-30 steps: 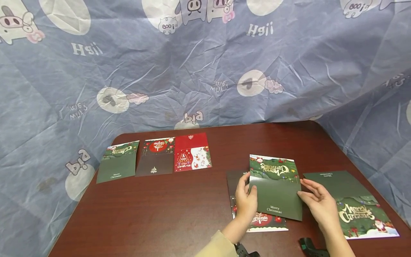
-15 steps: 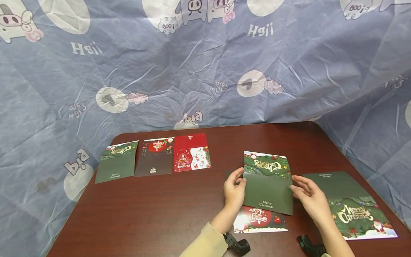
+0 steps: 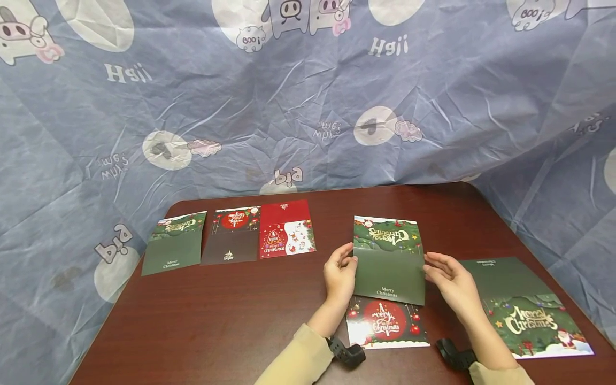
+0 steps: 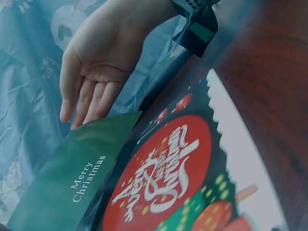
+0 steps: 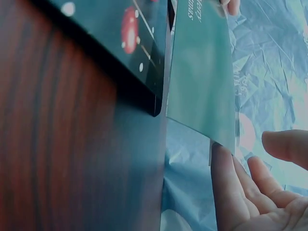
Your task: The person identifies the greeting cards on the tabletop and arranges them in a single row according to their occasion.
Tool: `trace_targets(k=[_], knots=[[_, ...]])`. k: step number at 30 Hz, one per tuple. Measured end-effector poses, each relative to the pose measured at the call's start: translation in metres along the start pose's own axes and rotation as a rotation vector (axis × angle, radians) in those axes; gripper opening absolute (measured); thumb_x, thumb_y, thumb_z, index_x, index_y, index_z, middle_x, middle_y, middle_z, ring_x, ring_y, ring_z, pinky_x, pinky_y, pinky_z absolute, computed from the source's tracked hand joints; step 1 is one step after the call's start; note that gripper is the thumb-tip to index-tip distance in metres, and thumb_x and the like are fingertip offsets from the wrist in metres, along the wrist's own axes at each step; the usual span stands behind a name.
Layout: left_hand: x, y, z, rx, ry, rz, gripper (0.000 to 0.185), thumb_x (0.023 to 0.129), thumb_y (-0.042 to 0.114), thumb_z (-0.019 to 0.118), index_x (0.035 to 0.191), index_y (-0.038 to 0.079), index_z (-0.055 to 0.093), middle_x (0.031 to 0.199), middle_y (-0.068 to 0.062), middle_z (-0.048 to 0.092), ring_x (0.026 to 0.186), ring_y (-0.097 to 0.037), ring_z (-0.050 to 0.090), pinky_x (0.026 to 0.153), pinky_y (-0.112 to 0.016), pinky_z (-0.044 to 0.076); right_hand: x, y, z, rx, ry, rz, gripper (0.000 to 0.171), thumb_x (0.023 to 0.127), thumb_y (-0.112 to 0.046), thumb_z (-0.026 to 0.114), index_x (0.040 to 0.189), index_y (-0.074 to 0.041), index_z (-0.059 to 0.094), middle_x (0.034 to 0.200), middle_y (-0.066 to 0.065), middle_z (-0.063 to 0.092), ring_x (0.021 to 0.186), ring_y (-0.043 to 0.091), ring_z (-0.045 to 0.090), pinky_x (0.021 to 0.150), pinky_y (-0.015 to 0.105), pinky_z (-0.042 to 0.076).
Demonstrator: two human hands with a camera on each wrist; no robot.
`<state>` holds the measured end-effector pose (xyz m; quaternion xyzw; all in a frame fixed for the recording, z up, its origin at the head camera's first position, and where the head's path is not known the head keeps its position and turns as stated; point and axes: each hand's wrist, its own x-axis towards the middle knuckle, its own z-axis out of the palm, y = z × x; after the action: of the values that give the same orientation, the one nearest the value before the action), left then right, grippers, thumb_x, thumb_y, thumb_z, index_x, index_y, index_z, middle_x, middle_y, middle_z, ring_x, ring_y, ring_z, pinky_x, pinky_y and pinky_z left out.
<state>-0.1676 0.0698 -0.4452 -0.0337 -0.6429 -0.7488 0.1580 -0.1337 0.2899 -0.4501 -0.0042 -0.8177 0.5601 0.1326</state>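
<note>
An unfolded green Christmas card (image 3: 389, 272) is held up over a dark Christmas card (image 3: 385, 323) with a red circle, hiding its far half. At the green card's left edge my left hand (image 3: 339, 274) pinches it, thumb in front and fingers behind. My right hand (image 3: 451, 280) is at the opposite edge with fairly straight fingers. In the right wrist view these fingers (image 5: 226, 183) touch the card's edge from behind, while the thumb stands apart. The left wrist view shows the right palm (image 4: 103, 57) beyond the green card (image 4: 79, 168).
Another green Christmas card (image 3: 531, 315) lies at the right of the brown table (image 3: 231, 315). Toward the back left lie a green card (image 3: 174, 248), a dark card (image 3: 231, 246) and a red-and-white card (image 3: 284, 214). A blue printed cloth (image 3: 269, 123) hangs behind the table.
Both hands have moved left and slightly away from me with the green card. More of the dark card's near half now shows beneath it.
</note>
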Motion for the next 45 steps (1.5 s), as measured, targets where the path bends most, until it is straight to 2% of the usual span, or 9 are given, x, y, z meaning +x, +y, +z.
trace_targets(k=[4, 9, 14, 20, 26, 29, 33, 37, 45], knots=[[0.006, 0.001, -0.004, 0.057, 0.002, 0.027, 0.028, 0.081, -0.016, 0.057, 0.108, -0.012, 0.062, 0.108, -0.026, 0.064, 0.087, -0.04, 0.062, 0.069, -0.023, 0.05, 0.008, 0.004, 0.005, 0.019, -0.009, -0.005, 0.042, 0.094, -0.015, 0.058, 0.127, 0.008, 0.047, 0.123, 0.02, 0.056, 0.092, -0.007, 0.059, 0.073, 0.018, 0.052], [0.014, 0.001, -0.009, 0.075, -0.016, 0.072, 0.028, 0.082, -0.017, 0.052, 0.109, -0.015, 0.061, 0.108, -0.028, 0.062, 0.096, -0.041, 0.061, 0.078, -0.037, 0.052, 0.026, 0.031, 0.01, 0.06, -0.008, -0.033, 0.055, 0.09, -0.038, 0.062, 0.125, 0.002, 0.051, 0.12, 0.007, 0.059, 0.094, -0.003, 0.061, 0.074, 0.019, 0.052], [0.021, 0.002, -0.014, 0.086, 0.007, 0.092, 0.026, 0.083, -0.016, 0.053, 0.107, -0.015, 0.061, 0.106, -0.028, 0.063, 0.093, -0.042, 0.062, 0.073, -0.028, 0.052, 0.045, 0.053, 0.014, 0.135, -0.014, -0.048, 0.072, 0.08, -0.059, 0.062, 0.123, -0.002, 0.052, 0.116, 0.001, 0.059, 0.096, 0.0, 0.061, 0.075, 0.021, 0.052], [0.031, -0.001, -0.016, 0.067, 0.06, 0.076, 0.024, 0.081, -0.016, 0.057, 0.104, -0.015, 0.063, 0.102, -0.028, 0.065, 0.086, -0.042, 0.063, 0.069, -0.026, 0.053, 0.048, 0.028, 0.022, 0.113, -0.036, -0.048, 0.05, 0.091, -0.031, 0.063, 0.124, 0.004, 0.051, 0.12, 0.015, 0.058, 0.097, -0.001, 0.059, 0.076, 0.019, 0.051], [0.05, -0.029, -0.017, 0.048, 0.108, 0.075, 0.022, 0.08, -0.015, 0.061, 0.101, -0.012, 0.065, 0.098, -0.025, 0.067, 0.083, -0.04, 0.064, 0.066, -0.024, 0.052, 0.049, -0.007, 0.031, 0.152, -0.05, 0.002, 0.042, 0.092, -0.014, 0.06, 0.124, 0.011, 0.047, 0.124, 0.028, 0.052, 0.094, -0.003, 0.058, 0.075, 0.017, 0.051], [0.058, -0.037, -0.018, 0.047, 0.126, 0.074, 0.021, 0.08, -0.012, 0.063, 0.1, -0.008, 0.067, 0.097, -0.021, 0.068, 0.082, -0.035, 0.066, 0.066, -0.02, 0.051, 0.054, -0.012, 0.033, 0.172, -0.061, 0.004, 0.041, 0.092, -0.013, 0.06, 0.122, 0.012, 0.047, 0.123, 0.028, 0.053, 0.094, -0.001, 0.059, 0.076, 0.018, 0.051], [0.066, -0.037, -0.019, 0.061, 0.142, 0.072, 0.019, 0.079, -0.01, 0.065, 0.097, -0.006, 0.068, 0.095, -0.017, 0.069, 0.081, -0.029, 0.067, 0.069, -0.021, 0.052, 0.063, -0.012, 0.036, 0.162, -0.086, -0.004, 0.043, 0.092, -0.015, 0.06, 0.122, 0.012, 0.047, 0.123, 0.026, 0.053, 0.095, 0.0, 0.058, 0.077, 0.02, 0.051], [0.074, -0.037, -0.021, 0.085, 0.155, 0.058, 0.017, 0.079, -0.009, 0.066, 0.095, -0.005, 0.068, 0.093, -0.014, 0.07, 0.08, -0.025, 0.067, 0.07, -0.024, 0.053, 0.072, -0.013, 0.04, 0.157, -0.085, 0.045, 0.043, 0.092, -0.014, 0.06, 0.124, 0.012, 0.048, 0.122, 0.023, 0.055, 0.096, 0.003, 0.058, 0.079, 0.023, 0.052], [0.088, -0.04, -0.026, 0.165, 0.17, 0.038, 0.016, 0.078, -0.008, 0.067, 0.093, -0.004, 0.068, 0.09, -0.013, 0.07, 0.078, -0.025, 0.068, 0.07, -0.028, 0.054, 0.085, -0.019, 0.046, 0.214, -0.143, 0.121, 0.043, 0.095, -0.01, 0.053, 0.129, 0.014, 0.041, 0.13, 0.03, 0.046, 0.099, 0.005, 0.058, 0.089, 0.03, 0.048]])
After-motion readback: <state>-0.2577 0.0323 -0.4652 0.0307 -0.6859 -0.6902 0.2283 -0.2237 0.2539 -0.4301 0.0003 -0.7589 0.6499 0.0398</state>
